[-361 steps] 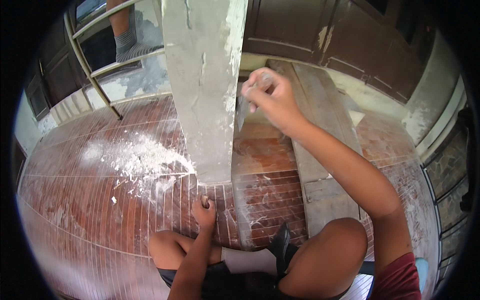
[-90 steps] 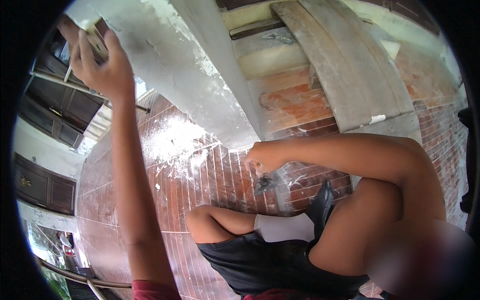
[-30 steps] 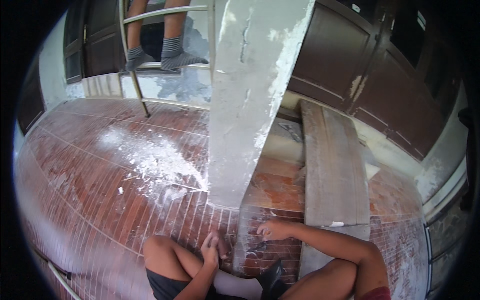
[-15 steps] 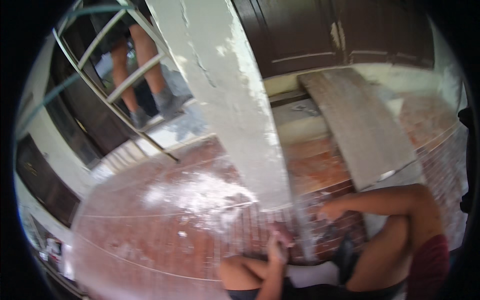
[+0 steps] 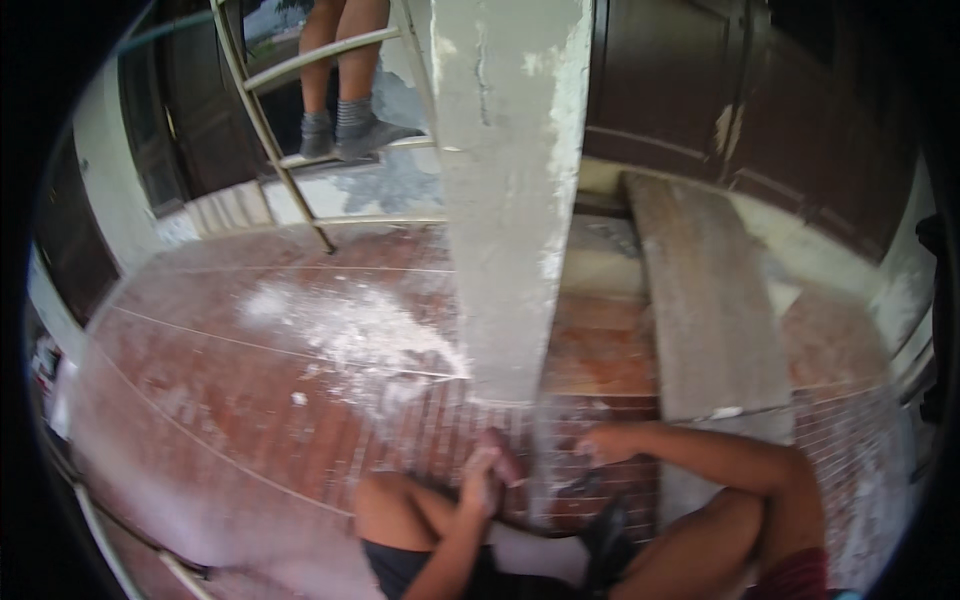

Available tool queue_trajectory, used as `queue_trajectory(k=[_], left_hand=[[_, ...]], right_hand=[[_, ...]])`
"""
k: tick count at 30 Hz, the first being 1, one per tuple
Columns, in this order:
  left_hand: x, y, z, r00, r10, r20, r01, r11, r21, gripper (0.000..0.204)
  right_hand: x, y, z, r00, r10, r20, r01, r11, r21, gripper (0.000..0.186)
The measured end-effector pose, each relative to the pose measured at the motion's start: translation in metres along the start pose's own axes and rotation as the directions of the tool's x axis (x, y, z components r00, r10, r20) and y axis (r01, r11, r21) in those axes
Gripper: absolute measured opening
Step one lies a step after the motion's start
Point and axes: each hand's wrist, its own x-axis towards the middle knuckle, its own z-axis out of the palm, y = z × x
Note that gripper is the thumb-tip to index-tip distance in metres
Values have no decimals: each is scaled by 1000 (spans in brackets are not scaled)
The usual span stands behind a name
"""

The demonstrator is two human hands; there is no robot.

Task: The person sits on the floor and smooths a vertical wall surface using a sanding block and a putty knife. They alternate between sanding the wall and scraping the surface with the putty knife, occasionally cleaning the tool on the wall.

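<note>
My left hand [image 5: 480, 475] is closed on a reddish-brown block [image 5: 501, 453] low in front of me, above my crossed legs. My right hand [image 5: 602, 447] is closed on a dark scraper [image 5: 578, 484], just below and right of the column's foot. The pale grey column [image 5: 505, 190] stands ahead of me, with cracks and flaking white patches. White powder and flakes [image 5: 370, 340] lie on the red tiled floor [image 5: 220, 400] at its left.
Another person's legs and socked feet [image 5: 355, 135] are on a metal ladder [image 5: 315, 50] behind the column's left. A long board [image 5: 710, 310] lies right of the column, before brown doors [image 5: 660, 85]. A railing [image 5: 110, 535] is at lower left.
My left hand, raised against the column three seconds ago, is down by my legs. My right hand, high twelve seconds ago, is low. The view has tilted back from half a second ago.
</note>
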Motion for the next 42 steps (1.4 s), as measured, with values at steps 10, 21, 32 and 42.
queue_trajectory(k=[10, 21, 32, 42], left_hand=[[41, 60, 67, 956, 286, -74, -237, 893, 383, 50], [154, 209, 250, 110, 838, 534, -685, -326, 652, 52], [175, 230, 295, -156, 354, 922, -523, -821, 226, 60], [164, 206, 282, 55, 334, 941, -603, -740, 297, 57]], right_hand=[[-15, -36, -37, 991, -64, -117, 90, 969, 231, 37], [5, -24, -26, 980, -131, -149, 160, 967, 200, 43], [-3, -35, -46, 980, -126, -153, 156, 966, 206, 39], [7, -34, -41, 974, -149, -172, 182, 964, 193, 42]])
